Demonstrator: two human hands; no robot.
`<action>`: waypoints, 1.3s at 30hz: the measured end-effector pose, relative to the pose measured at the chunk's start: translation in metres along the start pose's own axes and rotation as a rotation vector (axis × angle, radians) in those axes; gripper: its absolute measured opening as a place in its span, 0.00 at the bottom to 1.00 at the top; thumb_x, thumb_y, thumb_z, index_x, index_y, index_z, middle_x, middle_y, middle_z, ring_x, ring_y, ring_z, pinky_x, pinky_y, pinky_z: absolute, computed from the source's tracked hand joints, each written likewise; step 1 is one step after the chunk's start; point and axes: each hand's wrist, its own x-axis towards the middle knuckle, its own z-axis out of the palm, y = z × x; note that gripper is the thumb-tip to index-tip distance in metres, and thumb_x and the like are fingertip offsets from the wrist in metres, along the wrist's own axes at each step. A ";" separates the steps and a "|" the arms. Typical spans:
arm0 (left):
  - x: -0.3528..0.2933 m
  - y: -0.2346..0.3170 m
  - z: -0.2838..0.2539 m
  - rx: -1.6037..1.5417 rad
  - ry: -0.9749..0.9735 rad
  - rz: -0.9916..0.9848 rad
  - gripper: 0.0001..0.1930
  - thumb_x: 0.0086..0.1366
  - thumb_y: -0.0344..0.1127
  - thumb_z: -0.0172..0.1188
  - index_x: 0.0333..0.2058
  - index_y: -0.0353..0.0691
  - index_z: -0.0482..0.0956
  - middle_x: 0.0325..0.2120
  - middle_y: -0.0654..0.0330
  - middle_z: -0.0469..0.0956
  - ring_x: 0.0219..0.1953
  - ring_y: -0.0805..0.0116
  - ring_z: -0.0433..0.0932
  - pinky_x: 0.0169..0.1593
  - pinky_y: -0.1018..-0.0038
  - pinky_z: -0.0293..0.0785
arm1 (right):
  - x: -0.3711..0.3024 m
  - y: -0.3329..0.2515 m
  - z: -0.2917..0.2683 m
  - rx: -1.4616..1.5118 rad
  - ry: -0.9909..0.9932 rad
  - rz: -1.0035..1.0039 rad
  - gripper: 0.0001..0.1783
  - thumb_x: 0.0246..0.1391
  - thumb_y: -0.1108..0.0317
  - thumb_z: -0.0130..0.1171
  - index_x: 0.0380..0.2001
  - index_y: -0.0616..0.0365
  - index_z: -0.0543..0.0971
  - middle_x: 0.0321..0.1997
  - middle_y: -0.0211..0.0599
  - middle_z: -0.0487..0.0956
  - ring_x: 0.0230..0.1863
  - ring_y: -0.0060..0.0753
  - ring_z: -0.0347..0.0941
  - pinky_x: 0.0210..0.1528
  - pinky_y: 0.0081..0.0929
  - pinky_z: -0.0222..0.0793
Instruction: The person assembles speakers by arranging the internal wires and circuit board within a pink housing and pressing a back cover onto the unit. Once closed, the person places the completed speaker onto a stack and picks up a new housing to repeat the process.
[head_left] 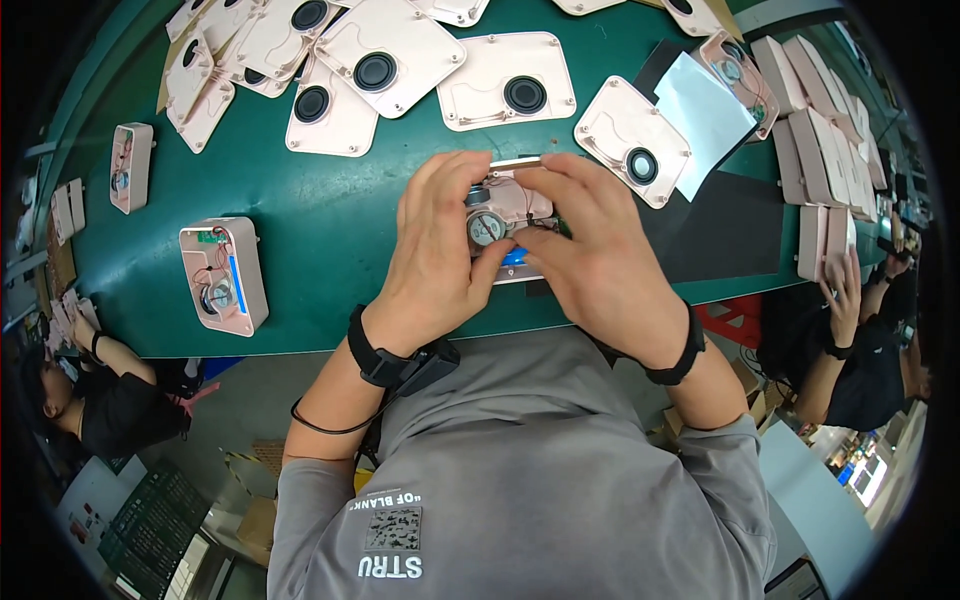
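Observation:
Both my hands are around a pale pink speaker housing (518, 196), its inner side facing up on the green table. Inside it show a round silver speaker driver (487, 229), thin wires and part of a blue battery (514, 257). My left hand (425, 255) grips the housing's left side, fingers over the far edge and thumb by the driver. On the other side my right hand (600, 250) has its fingers curled over the far right edge, its thumb and a fingertip inside near the battery. My fingers hide much of the housing.
Similar open housings (257, 270) stand at the left. Several pink panels (505, 60) with black round cones lie along the back. A black sheet (730, 235) and a pale sheet (705, 120) lie at right, near stacked pink housings (825, 165). People work at both sides.

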 end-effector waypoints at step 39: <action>0.001 0.004 0.005 0.134 0.029 0.056 0.17 0.59 0.26 0.71 0.47 0.50 0.90 0.67 0.46 0.72 0.70 0.40 0.68 0.69 0.48 0.64 | 0.011 0.028 -0.060 -0.177 -0.412 -0.207 0.08 0.50 0.73 0.65 0.36 0.59 0.83 0.47 0.37 0.82 0.53 0.44 0.78 0.51 0.38 0.76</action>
